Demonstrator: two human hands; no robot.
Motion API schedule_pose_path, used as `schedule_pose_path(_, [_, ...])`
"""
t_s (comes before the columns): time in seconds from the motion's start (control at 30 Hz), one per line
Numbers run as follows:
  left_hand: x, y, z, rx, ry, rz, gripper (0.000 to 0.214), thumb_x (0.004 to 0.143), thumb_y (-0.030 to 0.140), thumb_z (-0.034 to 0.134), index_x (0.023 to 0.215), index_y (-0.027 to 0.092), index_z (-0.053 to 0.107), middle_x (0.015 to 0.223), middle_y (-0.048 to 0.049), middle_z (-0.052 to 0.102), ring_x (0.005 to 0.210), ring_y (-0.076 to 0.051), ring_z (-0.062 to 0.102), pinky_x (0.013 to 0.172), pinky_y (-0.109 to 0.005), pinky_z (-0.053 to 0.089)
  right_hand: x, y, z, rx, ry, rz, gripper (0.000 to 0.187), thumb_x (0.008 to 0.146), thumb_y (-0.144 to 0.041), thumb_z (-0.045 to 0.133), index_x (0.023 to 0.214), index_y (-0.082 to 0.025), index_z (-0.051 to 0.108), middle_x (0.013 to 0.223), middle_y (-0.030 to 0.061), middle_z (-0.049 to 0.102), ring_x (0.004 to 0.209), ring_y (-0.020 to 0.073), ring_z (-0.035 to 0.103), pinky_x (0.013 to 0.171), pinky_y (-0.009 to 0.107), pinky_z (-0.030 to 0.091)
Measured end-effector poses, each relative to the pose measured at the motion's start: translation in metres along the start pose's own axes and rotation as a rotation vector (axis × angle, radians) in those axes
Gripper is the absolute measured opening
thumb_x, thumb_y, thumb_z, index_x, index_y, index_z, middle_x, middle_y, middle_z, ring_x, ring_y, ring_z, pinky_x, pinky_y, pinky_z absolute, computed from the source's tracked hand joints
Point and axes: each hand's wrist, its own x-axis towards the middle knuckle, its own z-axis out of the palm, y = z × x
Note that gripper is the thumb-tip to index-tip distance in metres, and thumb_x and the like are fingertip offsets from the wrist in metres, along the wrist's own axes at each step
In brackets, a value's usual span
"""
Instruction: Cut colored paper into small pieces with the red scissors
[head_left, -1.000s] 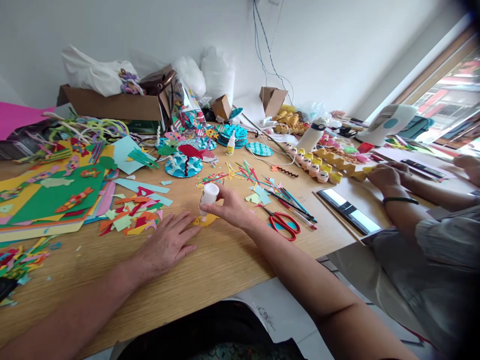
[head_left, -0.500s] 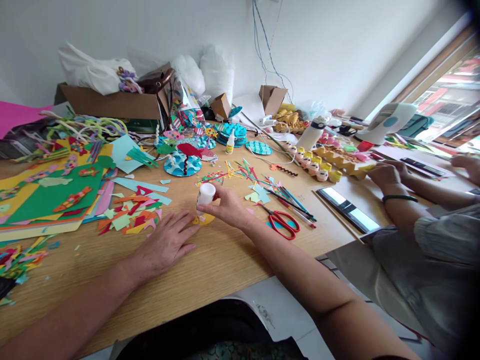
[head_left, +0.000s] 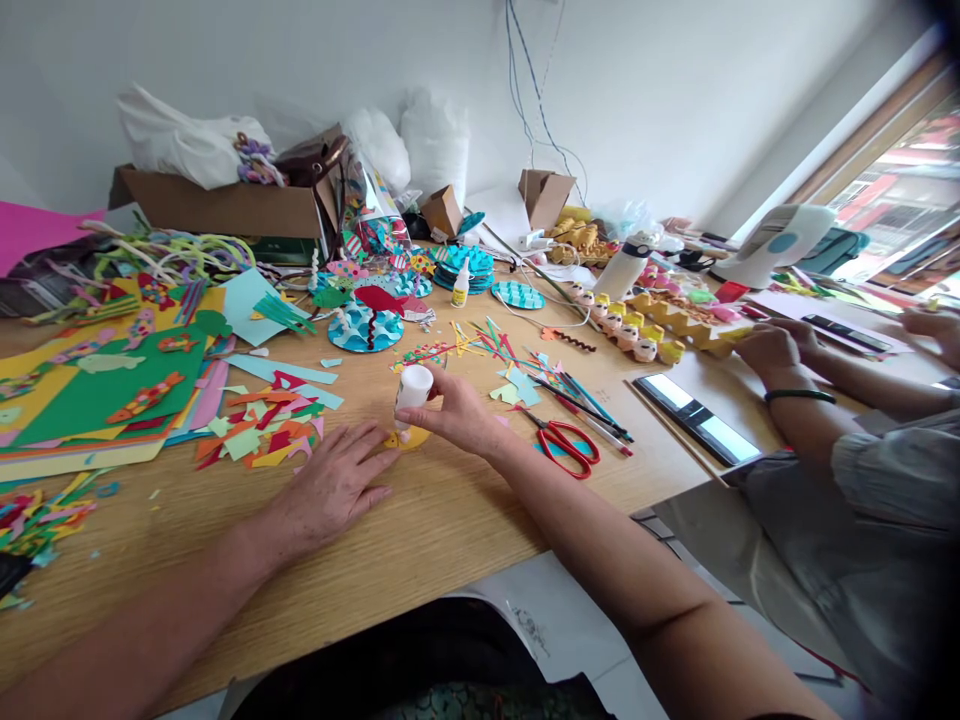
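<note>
My right hand [head_left: 459, 412] grips a small white glue bottle [head_left: 412, 390], tipped nozzle-down onto a little yellow paper shape [head_left: 409, 438] on the wooden table [head_left: 450, 520]. My left hand [head_left: 335, 483] lies flat on the table with fingers spread, its fingertips touching the edge of that yellow shape. Red-handled scissors [head_left: 568, 445] lie just right of my right hand.
Coloured paper scraps [head_left: 262, 430] and stacked sheets [head_left: 97, 400] cover the left. Blue paper discs [head_left: 367, 328], a second glue bottle [head_left: 461, 285] and cardboard boxes [head_left: 225, 205] stand behind. Another person's hands [head_left: 772, 352] work on yellow folded pieces [head_left: 675, 325] at the right.
The glue bottle and my right hand have shifted slightly left and lower onto the yellow shape. My left hand has stayed put.
</note>
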Motion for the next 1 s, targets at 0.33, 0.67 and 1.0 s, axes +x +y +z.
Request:
schedule_pose_path(0.33, [0.0004,0.0006,-0.0012,-0.008,-0.009,0.0,0.04,0.089,0.037,0.04,0.123,0.021,0.052,0.129,-0.0106,0.053,0.125,-0.03,0.039,0.099,-0.053,0.034,-0.0042,-0.0047,-0.0051,0.009,-0.06,-0.022,0.026,0.072,-0.037,0.066,0.083,-0.015,0.055,0.077,0.0008,0.059,0.072,0.0137,0.054,0.067,0.027,0.042])
schedule_pose_path(0.67, [-0.0011,-0.0005,0.0002,-0.016,0.006,-0.028,0.041,0.089,0.04,0.038,0.122,0.018,0.052,0.129,-0.0107,0.054,0.125,-0.028,0.04,0.101,-0.051,0.032,-0.005,-0.0074,-0.0055,0.01,-0.095,-0.042,0.025,0.072,-0.036,0.066,0.08,-0.016,0.055,0.076,0.0003,0.059,0.072,0.0132,0.054,0.067,0.026,0.042])
schedule_pose_path(1.0, [0.0012,0.0026,-0.006,0.002,-0.037,-0.023,0.043,0.09,0.039,0.037,0.12,0.013,0.053,0.129,-0.0133,0.054,0.125,-0.03,0.041,0.1,-0.054,0.034,-0.0068,-0.0082,-0.0056,0.009,-0.114,-0.082,0.023,0.072,-0.032,0.066,0.082,-0.015,0.054,0.077,0.001,0.058,0.072,0.0131,0.054,0.068,0.025,0.042])
